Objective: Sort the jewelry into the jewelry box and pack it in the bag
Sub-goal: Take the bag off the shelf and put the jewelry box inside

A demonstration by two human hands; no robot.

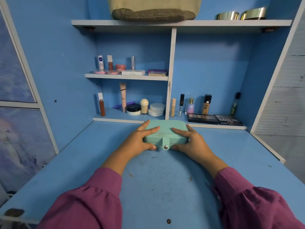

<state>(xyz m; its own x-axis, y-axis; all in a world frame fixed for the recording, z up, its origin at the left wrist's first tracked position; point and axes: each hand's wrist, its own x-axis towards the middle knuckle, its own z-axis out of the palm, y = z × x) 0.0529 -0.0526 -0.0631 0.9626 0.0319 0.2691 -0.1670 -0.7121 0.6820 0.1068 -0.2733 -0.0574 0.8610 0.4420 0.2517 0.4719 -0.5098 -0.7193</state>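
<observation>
A closed mint-green jewelry box lay on the blue table, near its far edge and just in front of the lowest shelf, with its strap snapped shut over the front by a silver button. The left hand gripped the box's left end, fingers spread across the lid and thumb curled against the front wall. The right hand held the right end the same way, fingers lying on the lid and thumb tucked at the lower front edge. Both arms wore magenta sleeves. A beige canvas bag with a dark base stood on the top shelf, well apart from the box. Two gold bangles sat on that same shelf to the right. The shelves below carried cosmetics, and two eyeshadow palettes lay flat just behind the box's right side.
</observation>
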